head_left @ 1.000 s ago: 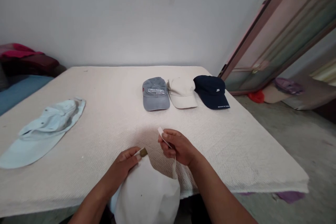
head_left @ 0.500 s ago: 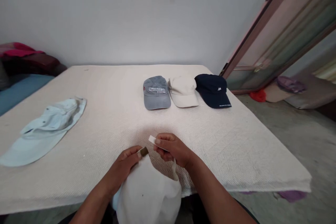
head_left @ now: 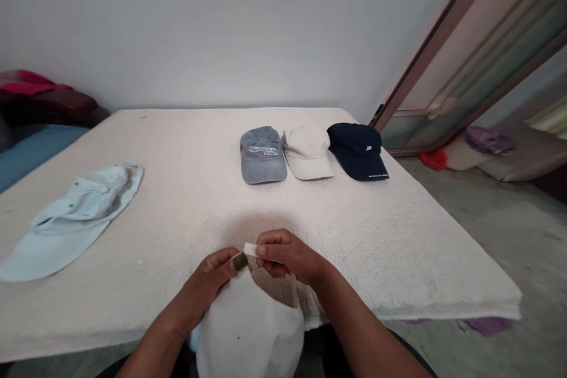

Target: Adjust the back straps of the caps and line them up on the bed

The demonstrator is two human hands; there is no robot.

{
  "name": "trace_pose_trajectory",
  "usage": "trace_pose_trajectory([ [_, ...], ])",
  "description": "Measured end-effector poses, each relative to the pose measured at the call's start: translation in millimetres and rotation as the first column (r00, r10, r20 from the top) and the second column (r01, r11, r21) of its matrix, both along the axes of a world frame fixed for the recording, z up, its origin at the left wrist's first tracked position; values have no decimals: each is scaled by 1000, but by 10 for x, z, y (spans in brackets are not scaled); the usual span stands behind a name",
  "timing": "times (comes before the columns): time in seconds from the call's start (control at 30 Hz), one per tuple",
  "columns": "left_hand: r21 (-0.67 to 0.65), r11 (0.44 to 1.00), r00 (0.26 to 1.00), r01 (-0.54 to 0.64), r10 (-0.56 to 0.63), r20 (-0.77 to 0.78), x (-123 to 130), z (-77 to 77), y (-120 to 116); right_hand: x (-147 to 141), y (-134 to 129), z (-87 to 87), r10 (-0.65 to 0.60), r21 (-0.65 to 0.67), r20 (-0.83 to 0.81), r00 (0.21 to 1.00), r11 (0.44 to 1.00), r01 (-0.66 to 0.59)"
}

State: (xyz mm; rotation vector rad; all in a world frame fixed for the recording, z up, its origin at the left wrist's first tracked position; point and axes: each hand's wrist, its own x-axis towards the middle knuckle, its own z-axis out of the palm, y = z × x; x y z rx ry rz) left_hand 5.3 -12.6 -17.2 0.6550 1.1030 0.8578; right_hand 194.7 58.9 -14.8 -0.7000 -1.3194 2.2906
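Observation:
A white cap is held at the table's front edge, its back opening facing up. My left hand pinches the cap's edge beside a brownish metal buckle. Between the thumb and fingers of my right hand is the cap's white strap, its free end pointing left, close to the buckle. Whether the strap end touches the buckle I cannot tell.
On the white-covered table, a grey cap, a beige cap and a navy cap stand in a row. A pale blue cap lies left. Behind is a wall.
My right hand has moved slightly left and down, bringing the strap end from above and right of the buckle to just beside it. My left hand keeps its hold.

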Motion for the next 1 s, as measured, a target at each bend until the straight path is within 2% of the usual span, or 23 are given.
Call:
trace_pose_trajectory([
  [0.63,-15,1000,999,0,-1,-51,15,-23,14,21,-15,-18,110,41,10,994,993,-111],
  [1.0,-38,997,998,70,-70,-3,15,-59,-10,49,3,-5,213,28,-35,976,977,-212],
])
